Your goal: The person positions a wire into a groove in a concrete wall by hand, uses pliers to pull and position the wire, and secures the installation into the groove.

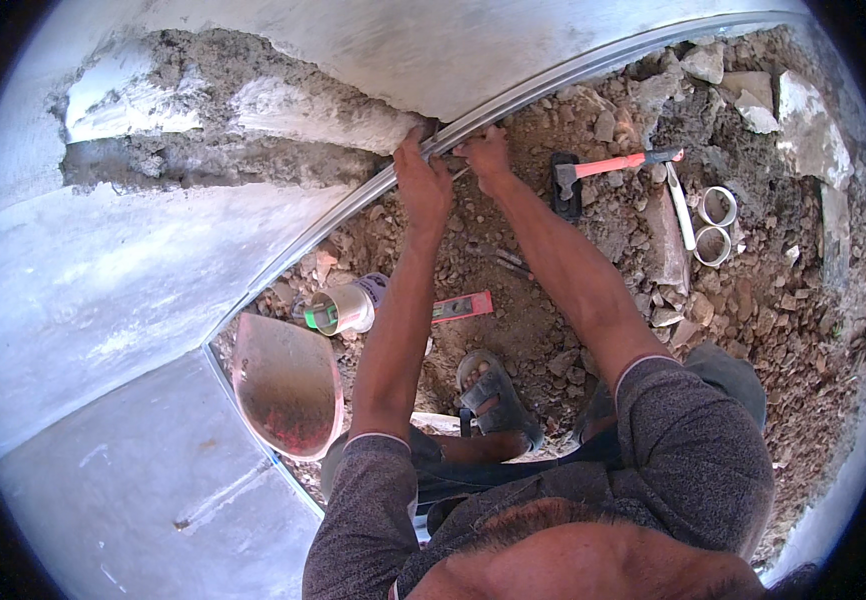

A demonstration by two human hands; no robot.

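Note:
A long grey metal rail curves along the foot of the pale wall. Over it, beside a broken-out groove in the plaster, my left hand is closed with its fingers round the rail's edge. Just to the right, my right hand has its fingers bent together against the rail's near side. Its fingertips are partly hidden, and what they pinch is too small to make out. A hammer with a red handle lies on the rubble right of my right forearm, its head by a black block.
Below my left hand lie a whitish pot, a red-and-green spirit level and a large worn scoop-shaped pan. White pipe rings and a white pipe piece rest on the right. Broken concrete chunks cover the upper right ground.

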